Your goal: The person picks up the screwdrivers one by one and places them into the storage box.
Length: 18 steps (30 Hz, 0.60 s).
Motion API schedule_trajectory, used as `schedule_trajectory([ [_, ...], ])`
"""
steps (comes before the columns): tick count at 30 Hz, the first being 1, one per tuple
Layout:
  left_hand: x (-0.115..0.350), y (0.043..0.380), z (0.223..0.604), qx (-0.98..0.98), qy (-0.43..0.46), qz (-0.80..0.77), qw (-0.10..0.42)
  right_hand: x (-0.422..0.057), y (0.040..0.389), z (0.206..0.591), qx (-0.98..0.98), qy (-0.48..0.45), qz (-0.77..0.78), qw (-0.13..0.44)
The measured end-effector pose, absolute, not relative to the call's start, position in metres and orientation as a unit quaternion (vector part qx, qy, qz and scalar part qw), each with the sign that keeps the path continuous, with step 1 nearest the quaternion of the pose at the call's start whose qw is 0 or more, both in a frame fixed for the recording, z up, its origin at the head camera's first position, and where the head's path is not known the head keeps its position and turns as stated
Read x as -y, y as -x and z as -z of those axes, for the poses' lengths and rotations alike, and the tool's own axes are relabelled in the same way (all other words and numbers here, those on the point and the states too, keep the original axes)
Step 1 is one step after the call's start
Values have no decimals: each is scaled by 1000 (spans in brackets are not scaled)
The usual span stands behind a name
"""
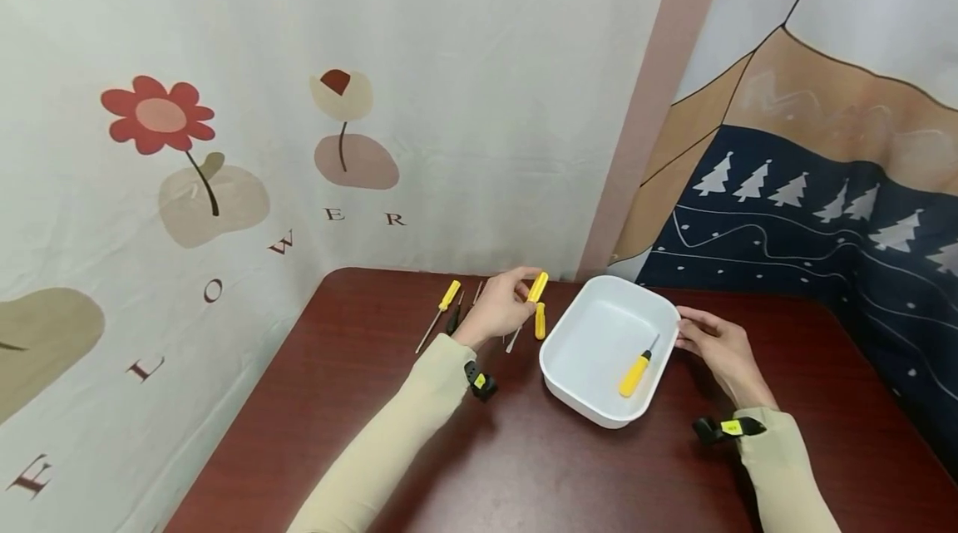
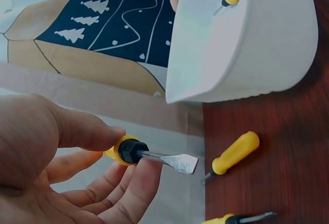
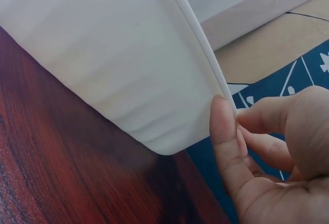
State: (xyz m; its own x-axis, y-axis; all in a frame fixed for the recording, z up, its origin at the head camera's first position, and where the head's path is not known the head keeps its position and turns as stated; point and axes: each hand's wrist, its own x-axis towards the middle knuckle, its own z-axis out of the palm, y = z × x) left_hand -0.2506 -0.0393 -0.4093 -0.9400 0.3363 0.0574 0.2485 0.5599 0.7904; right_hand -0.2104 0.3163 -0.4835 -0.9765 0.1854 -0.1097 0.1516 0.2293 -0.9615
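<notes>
Between thumb and fingers, my left hand [image 1: 500, 306] pinches a yellow-handled flat-blade screwdriver [image 1: 537, 287] above the table, left of a white plastic bin [image 1: 576, 405]. The left wrist view shows its black collar and flat metal tip [image 2: 180, 162] pointing away from the palm. My right hand [image 1: 724, 354] pinches the bin's rim on the right side, thumb and fingers on either side of the edge [image 3: 221, 88]. Inside the bin lies one yellow screwdriver [image 1: 634, 375] with a black collar. Another yellow-handled screwdriver [image 1: 540, 322] lies on the table just beside the bin.
Behind my left hand lie more screwdrivers, among them a yellow one [image 1: 449, 295] and a black-handled one [image 1: 453, 318], partly hidden by the hand. The dark red wooden table [image 1: 539, 475] meets a printed curtain [image 1: 479, 142] at its back edge.
</notes>
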Motion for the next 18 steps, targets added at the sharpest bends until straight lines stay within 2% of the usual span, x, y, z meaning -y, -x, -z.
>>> schedule_trajectory([
  [18, 5, 246, 403, -883, -186, -425, 67, -316, 210, 479, 788, 116, -604, 6],
])
